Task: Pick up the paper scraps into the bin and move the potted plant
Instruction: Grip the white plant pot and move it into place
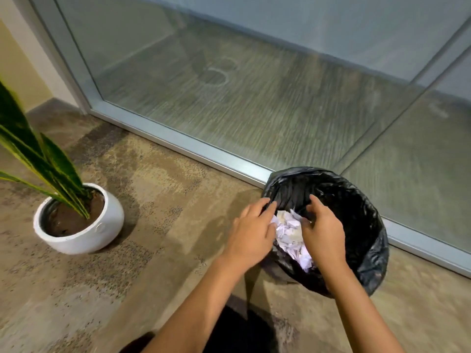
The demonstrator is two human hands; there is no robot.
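Both hands over the bin [362, 225], left hand [251, 231] & right hand [322, 231] cupping paper scraps [289, 234] btwn curled fingers, potted plant [79, 220] well off left on floor, nearer left hand.

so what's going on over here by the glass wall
A person is bent over a round bin lined with a black plastic bag, both hands above its mouth. The left hand and right hand cup a bunch of crumpled white paper scraps between them, just over the opening. The snake plant in a round white ceramic pot stands apart on the speckled brown floor, untouched.
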